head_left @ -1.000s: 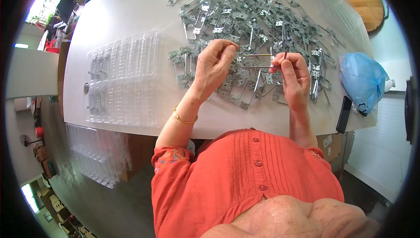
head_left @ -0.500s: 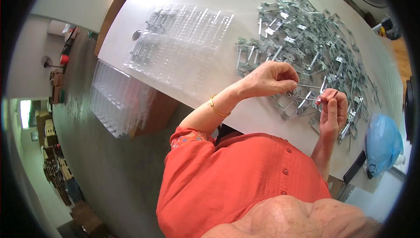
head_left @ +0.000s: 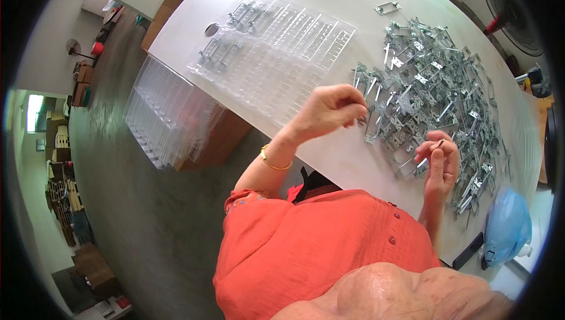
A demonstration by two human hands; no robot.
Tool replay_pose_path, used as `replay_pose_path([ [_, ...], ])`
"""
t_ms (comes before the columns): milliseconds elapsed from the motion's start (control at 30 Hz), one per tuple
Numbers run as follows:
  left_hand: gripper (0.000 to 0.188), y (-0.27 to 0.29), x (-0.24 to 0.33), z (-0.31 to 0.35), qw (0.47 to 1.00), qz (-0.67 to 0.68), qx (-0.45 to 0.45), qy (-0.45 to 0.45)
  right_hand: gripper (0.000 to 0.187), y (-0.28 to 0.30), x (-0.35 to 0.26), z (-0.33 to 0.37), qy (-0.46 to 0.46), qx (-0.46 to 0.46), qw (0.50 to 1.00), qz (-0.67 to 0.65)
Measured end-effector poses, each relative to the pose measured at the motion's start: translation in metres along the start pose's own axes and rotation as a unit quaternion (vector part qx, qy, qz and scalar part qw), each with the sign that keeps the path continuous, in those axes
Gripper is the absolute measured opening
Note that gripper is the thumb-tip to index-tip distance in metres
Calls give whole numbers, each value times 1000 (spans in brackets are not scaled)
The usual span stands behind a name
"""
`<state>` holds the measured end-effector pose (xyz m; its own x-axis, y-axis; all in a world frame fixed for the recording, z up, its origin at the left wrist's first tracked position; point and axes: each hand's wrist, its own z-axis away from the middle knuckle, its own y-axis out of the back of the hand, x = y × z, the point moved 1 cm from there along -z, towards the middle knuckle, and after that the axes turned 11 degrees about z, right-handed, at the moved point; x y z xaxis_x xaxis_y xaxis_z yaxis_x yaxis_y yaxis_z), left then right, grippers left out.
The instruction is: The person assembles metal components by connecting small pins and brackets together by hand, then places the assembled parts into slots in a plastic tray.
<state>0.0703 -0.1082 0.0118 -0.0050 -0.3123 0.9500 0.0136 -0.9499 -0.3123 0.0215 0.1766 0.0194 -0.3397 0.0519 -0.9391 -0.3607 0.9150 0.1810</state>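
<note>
My left hand (head_left: 336, 108), a gold bangle at its wrist, is raised over the table left of a heap of metal brackets (head_left: 432, 93). Its thumb and fingertips pinch together on something small and dark, too blurred to name. Over the near side of the heap, my right hand (head_left: 440, 164) is closed, with a thin rod-like piece (head_left: 439, 143) between thumb and fingers. Clear plastic trays (head_left: 294, 55) with rows of slots lie to the left. A few brackets (head_left: 246, 15) sit in the slots at their left end.
A stack of clear trays (head_left: 162, 114) stands by a cardboard box (head_left: 220, 143) below the table's left edge. On the near right are a blue plastic bag (head_left: 509, 223) and a dark flat phone-like object (head_left: 469, 251). A fan (head_left: 512, 17) stands beyond the far right.
My hands have drawn apart: the left has moved left, away from the piece in my right hand. The whole view has shifted slightly.
</note>
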Motion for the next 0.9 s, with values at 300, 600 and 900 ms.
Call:
replay_pose_path([
  [300,4,132,37,45,908,-213,336,-128,7,-38,21,46,-166,-164,970,-66],
  [600,10,213,35,69,835,-310,447,-87,5,-57,40,51,-113,-266,955,59],
  [900,14,220,36,57,806,-393,438,-59,5,-58,42,50,-113,-254,958,77],
])
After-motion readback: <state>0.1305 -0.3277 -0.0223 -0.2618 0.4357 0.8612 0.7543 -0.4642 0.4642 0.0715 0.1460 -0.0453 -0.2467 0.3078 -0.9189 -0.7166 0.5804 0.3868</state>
